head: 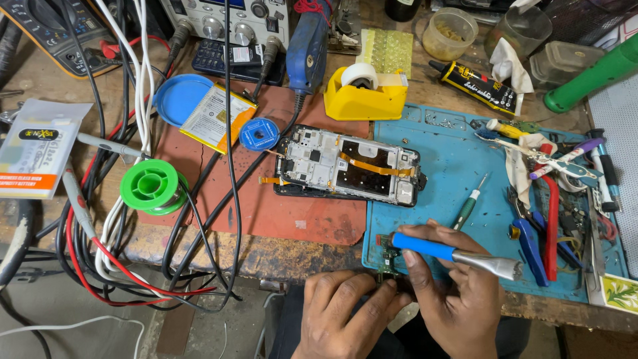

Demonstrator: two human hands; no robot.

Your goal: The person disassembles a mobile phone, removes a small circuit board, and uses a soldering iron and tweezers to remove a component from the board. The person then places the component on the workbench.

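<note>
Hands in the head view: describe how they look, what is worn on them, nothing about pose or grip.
Both hands are bare: the left hand and the right hand wear no gloves. No rings, watch or wristband show on the visible parts. No sleeve reaches either wrist; the forearms leave the bottom edge of the picture uncovered. Fingernails are short. Dark clothing shows beneath them.

Both bare hands (pixel 345 312) show no gloves, rings or sleeves
</note>
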